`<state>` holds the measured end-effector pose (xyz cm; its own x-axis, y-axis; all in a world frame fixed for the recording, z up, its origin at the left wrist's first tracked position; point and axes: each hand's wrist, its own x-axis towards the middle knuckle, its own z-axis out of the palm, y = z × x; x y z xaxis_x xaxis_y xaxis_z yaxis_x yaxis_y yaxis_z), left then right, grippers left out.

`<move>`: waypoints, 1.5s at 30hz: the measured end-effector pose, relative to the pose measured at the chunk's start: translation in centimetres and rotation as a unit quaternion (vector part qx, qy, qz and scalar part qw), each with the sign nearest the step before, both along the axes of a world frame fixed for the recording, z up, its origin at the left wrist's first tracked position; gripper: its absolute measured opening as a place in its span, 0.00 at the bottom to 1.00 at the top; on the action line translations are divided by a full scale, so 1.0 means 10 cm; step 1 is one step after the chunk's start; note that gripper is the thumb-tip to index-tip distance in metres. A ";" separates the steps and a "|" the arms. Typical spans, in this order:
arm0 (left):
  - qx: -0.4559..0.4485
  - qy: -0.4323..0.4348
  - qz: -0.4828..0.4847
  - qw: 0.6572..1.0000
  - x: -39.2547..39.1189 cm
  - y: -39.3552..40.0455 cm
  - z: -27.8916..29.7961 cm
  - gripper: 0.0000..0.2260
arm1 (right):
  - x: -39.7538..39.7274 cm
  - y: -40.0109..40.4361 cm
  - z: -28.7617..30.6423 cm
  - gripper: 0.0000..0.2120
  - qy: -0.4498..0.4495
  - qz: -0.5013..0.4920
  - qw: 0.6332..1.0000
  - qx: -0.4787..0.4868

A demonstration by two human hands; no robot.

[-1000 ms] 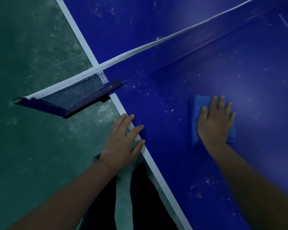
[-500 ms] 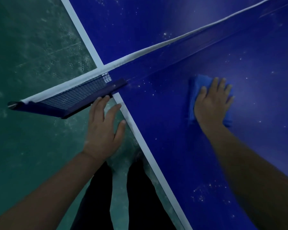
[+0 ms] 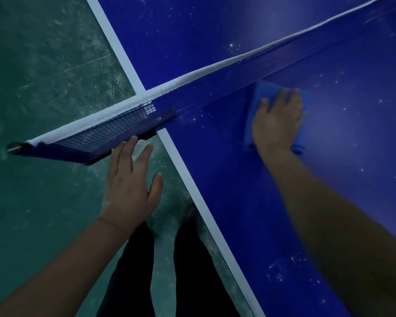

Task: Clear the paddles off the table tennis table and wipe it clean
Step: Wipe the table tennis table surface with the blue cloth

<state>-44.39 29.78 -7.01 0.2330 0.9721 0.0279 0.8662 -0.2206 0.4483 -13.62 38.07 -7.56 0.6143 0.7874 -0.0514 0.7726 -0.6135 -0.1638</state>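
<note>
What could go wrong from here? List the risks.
1. The right hand presses the blue cloth right against the net; pushing further may snag it.
2. The left hand hangs beside the net bracket and could knock it.
3. White specks near the table edge may get missed.

Right hand (image 3: 277, 124) hides most of cloth (image 3: 261, 92).

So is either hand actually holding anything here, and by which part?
Nothing is gripped. The right hand presses flat on the middle of the blue cloth on the table; the left hand is open beside the net bracket.
</note>
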 end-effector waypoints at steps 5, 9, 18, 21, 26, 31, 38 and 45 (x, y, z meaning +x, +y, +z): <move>-0.005 0.008 -0.003 1.000 0.03 -0.01 0.00 0.25 | -0.61 -0.38 -0.09 0.35 -0.031 0.365 0.927 -0.078; -0.012 -0.001 0.014 1.000 0.01 -0.01 0.02 0.25 | 0.01 0.01 -0.01 0.33 -0.044 0.182 0.979 -0.082; -0.017 -0.027 0.030 0.999 -0.07 0.00 0.01 0.25 | -1.05 -0.49 -0.08 0.30 -0.050 0.402 0.911 -0.073; -0.028 -0.033 0.032 0.999 -0.11 0.02 0.04 0.26 | -0.58 -0.15 -0.05 0.30 -0.049 0.205 0.975 -0.071; -0.032 -0.027 0.024 0.999 -0.10 0.04 0.05 0.27 | -1.29 -0.38 -0.06 0.30 -0.032 0.243 0.968 -0.055; -0.045 -0.028 0.024 0.998 -0.13 0.04 0.07 0.29 | -1.08 -0.34 -0.07 0.30 -0.047 0.277 0.957 -0.077; -0.058 -0.042 0.023 0.997 -0.12 0.03 0.09 0.29 | -1.62 -0.52 -0.06 0.31 -0.028 0.286 0.956 -0.060; -0.072 -0.051 0.013 0.996 -0.18 0.03 0.09 0.27 | -0.89 -0.29 -0.03 0.31 -0.022 0.190 0.979 -0.078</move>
<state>-46.23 30.06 -6.14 0.2104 0.9734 -0.0909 0.8196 -0.1249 0.5592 -22.48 35.21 -7.83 0.2840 0.9437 -0.1696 0.9536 -0.2964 -0.0522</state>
